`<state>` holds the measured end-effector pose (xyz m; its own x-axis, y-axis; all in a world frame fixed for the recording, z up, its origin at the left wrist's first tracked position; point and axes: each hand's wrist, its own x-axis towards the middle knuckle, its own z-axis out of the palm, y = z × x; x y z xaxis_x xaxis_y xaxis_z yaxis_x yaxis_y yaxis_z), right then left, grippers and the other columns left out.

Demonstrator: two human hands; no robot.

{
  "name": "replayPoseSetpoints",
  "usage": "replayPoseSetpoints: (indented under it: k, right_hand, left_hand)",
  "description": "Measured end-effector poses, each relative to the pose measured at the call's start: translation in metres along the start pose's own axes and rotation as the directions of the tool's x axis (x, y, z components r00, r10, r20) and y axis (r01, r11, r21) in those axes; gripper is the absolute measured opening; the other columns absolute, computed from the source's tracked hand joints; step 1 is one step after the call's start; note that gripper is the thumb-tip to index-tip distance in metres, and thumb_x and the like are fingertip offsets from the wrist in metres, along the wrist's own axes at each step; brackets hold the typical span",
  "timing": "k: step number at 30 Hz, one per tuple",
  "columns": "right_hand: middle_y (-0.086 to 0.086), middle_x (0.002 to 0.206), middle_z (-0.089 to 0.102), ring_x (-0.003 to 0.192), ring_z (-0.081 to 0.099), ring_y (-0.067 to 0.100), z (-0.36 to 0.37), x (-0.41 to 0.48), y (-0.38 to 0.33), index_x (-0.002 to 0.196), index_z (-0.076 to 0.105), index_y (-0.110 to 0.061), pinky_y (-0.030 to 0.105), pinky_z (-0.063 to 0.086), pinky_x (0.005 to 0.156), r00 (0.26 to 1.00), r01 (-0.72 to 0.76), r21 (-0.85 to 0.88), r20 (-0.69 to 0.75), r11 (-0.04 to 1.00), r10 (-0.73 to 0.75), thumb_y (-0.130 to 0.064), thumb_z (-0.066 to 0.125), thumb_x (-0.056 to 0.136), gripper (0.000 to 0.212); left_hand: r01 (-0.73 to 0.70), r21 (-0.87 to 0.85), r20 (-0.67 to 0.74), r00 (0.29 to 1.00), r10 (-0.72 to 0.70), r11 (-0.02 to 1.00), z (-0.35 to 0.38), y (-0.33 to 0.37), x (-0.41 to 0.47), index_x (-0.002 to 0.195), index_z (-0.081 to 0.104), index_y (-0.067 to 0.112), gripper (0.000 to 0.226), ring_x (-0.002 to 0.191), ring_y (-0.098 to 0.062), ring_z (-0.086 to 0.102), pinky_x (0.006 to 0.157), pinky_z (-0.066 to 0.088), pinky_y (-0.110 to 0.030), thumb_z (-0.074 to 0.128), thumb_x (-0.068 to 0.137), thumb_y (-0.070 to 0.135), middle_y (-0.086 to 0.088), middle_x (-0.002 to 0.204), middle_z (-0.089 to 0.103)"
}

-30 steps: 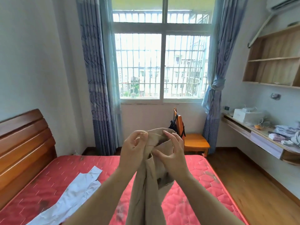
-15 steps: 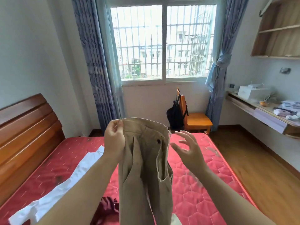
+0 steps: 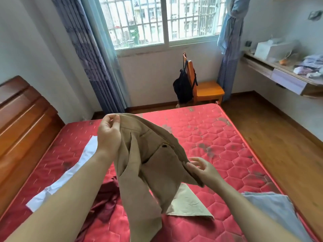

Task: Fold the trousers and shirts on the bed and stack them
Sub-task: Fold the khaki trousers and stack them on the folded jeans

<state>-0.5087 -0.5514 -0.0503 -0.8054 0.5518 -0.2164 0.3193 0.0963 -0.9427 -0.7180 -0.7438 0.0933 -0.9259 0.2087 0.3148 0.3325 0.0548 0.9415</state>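
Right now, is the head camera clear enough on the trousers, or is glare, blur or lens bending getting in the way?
Head view: even daylight from the window, bright but not washed out; the trousers are sharp, their dark button easy to see; the desk at far right is smeared; the wide lens bows the long edge of the bed and leans the walls.

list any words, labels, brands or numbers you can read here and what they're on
There is no readable text in this picture.
The khaki trousers show a dark button but no label or tag.
The white box on the desk is too blurred to tell whether it carries any print.
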Motion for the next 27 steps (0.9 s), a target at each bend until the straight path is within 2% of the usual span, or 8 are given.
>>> replayPoseSetpoints:
  k: [4,8,11,13,16,19,23,27]
  right_hand:
    - [-0.017,0.092,0.069,0.085,0.063,-0.003,0.003,-0.008,0.009,0.101,0.062,-0.037,0.016,0.050,0.072,0.998,0.058,-0.147,0.032,0.987,-0.054,-0.032,0.081,0.065,0.042]
    - [-0.012,0.077,0.069,0.073,0.064,0.007,0.009,-0.004,0.014,0.083,0.065,-0.028,0.023,0.049,0.066,0.988,0.066,-0.263,-0.118,0.963,-0.100,-0.010,0.067,0.077,0.019]
    - [-0.008,0.061,0.061,0.060,0.052,0.010,-0.005,0.007,0.001,0.069,0.064,-0.019,0.022,0.037,0.054,0.964,0.124,-0.241,-0.200,0.963,-0.175,-0.002,0.057,0.080,0.022]
    - [-0.012,0.057,0.059,0.056,0.048,0.004,-0.020,0.016,-0.028,0.068,0.066,-0.017,0.017,0.037,0.050,0.936,0.219,-0.119,-0.256,0.968,-0.244,-0.005,0.061,0.081,0.018]
    - [-0.012,0.067,0.070,0.061,0.062,0.000,-0.043,0.029,-0.078,0.076,0.071,-0.022,0.013,0.047,0.056,0.852,0.369,-0.030,-0.387,0.929,-0.351,-0.016,0.072,0.078,0.007]
    - [-0.010,0.058,0.065,0.058,0.061,0.005,-0.057,0.036,-0.092,0.070,0.065,-0.022,0.015,0.042,0.051,0.810,0.259,-0.125,-0.513,0.958,-0.286,-0.025,0.071,0.079,0.011]
    - [-0.005,0.058,0.065,0.056,0.059,0.014,-0.041,0.034,-0.100,0.070,0.062,-0.017,0.029,0.047,0.056,0.883,0.097,-0.115,-0.449,0.989,-0.139,-0.023,0.069,0.080,0.014]
    - [0.004,0.072,0.070,0.068,0.067,0.023,0.015,0.022,-0.139,0.075,0.064,-0.015,0.043,0.056,0.067,0.944,0.200,-0.021,-0.265,0.980,-0.199,-0.022,0.065,0.082,0.010]
  left_hand:
    - [0.009,0.003,-0.035,0.999,-0.009,1.000,0.002,-0.002,0.000,0.079,0.059,0.029,0.020,0.073,-0.006,0.057,0.067,0.047,-0.021,0.048,0.096,0.025,0.009,0.077,0.061]
    - [-0.012,0.022,-0.032,0.999,0.013,1.000,0.004,-0.001,-0.002,0.080,0.059,0.029,0.020,0.072,-0.003,0.057,0.060,0.046,-0.012,0.048,0.096,0.024,0.010,0.077,0.062]
    - [-0.007,0.017,-0.061,0.998,0.008,1.000,0.001,0.001,-0.001,0.082,0.059,0.026,0.018,0.076,-0.009,0.057,0.069,0.048,-0.021,0.048,0.096,0.023,0.006,0.080,0.062]
    - [-0.001,0.021,-0.106,0.994,0.003,1.000,-0.005,0.003,0.005,0.083,0.059,0.025,0.017,0.077,-0.011,0.056,0.073,0.048,-0.027,0.049,0.096,0.023,0.004,0.080,0.061]
    - [-0.009,0.032,-0.199,0.980,0.015,0.999,-0.016,0.008,0.018,0.086,0.058,0.019,0.015,0.075,-0.013,0.054,0.073,0.045,-0.028,0.048,0.096,0.024,0.001,0.080,0.060]
    - [-0.009,0.121,-0.266,0.963,0.041,0.993,-0.020,0.004,0.021,0.088,0.056,0.016,0.015,0.068,-0.009,0.051,0.063,0.035,-0.021,0.048,0.096,0.025,0.006,0.072,0.057]
    - [0.136,0.150,-0.240,0.966,-0.097,0.979,-0.007,-0.014,-0.009,0.090,0.054,0.022,0.011,0.076,-0.022,0.057,0.071,0.040,-0.030,0.047,0.097,0.028,-0.001,0.078,0.060]
    - [0.111,-0.003,-0.033,0.993,-0.111,0.994,0.039,-0.007,-0.048,0.084,0.053,0.033,0.018,0.063,0.001,0.057,0.059,0.044,-0.014,0.045,0.098,0.023,0.007,0.073,0.061]
